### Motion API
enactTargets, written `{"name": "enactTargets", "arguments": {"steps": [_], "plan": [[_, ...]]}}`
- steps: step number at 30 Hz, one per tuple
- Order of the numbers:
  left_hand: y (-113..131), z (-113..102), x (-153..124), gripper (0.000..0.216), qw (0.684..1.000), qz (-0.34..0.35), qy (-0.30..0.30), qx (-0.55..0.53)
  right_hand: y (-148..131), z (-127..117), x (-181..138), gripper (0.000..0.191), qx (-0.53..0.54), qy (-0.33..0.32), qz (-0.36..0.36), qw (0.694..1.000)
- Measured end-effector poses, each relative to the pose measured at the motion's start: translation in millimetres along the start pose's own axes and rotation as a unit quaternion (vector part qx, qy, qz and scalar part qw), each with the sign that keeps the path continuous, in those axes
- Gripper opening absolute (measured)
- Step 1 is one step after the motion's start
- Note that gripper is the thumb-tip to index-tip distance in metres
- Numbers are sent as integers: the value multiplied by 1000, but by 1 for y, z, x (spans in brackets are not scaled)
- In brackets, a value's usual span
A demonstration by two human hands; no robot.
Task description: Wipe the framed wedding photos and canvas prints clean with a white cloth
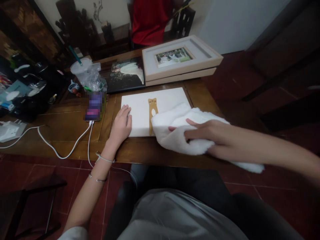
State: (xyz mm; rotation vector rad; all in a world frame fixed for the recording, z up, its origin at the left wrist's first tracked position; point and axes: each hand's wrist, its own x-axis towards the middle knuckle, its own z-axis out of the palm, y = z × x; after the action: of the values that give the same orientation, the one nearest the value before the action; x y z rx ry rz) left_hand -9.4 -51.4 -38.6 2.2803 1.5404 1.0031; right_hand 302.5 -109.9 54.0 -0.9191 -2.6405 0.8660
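Observation:
A white rectangular board [138, 115] lies flat on the wooden table, with a tan animal-shaped strip [150, 108] down its middle. My left hand [121, 125] rests along the board's left edge, fingers stretched out and holding nothing. Bunched in my right hand [202, 133] is a white towel [172, 121], which covers the board's right part and hangs past the table's front edge. Some of my right fingers are hidden in the towel's folds.
Behind the board stand stacked light-wood picture frames [182, 61] and a dark photo panel [127, 75]. Left are a phone [95, 106] with white cables, a plastic cup [81, 68], a power strip [11, 130] and dark clutter. A person in red [151, 21] is beyond the table.

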Motion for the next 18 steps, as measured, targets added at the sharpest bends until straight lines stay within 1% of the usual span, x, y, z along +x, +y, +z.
{"name": "enactTargets", "arguments": {"steps": [1,3,6,8,10,12,14,16,18], "plan": [[-1,0,0,35,1000,0,0,-3,9,-6,3,27,0,2,2,1000],[-1,0,0,35,1000,2,0,-4,29,-18,15,17,-3,32,14,999],[-1,-1,1,34,1000,5,2,4,54,-25,45,11,-19,121,60,991],[-1,-1,1,33,1000,6,2,9,61,-22,68,13,-36,196,101,975],[-1,-1,1,33,1000,9,2,11,58,-15,90,17,-48,243,130,960],[-1,-2,1,33,1000,12,4,13,48,-5,105,22,-57,241,143,958],[-1,-2,0,33,1000,14,6,17,36,7,112,29,-75,208,141,965],[-1,-2,0,33,1000,14,3,19,23,19,107,36,-101,164,122,974],[-1,-2,0,34,1000,11,-2,16,12,31,91,42,-115,131,85,981]]}}
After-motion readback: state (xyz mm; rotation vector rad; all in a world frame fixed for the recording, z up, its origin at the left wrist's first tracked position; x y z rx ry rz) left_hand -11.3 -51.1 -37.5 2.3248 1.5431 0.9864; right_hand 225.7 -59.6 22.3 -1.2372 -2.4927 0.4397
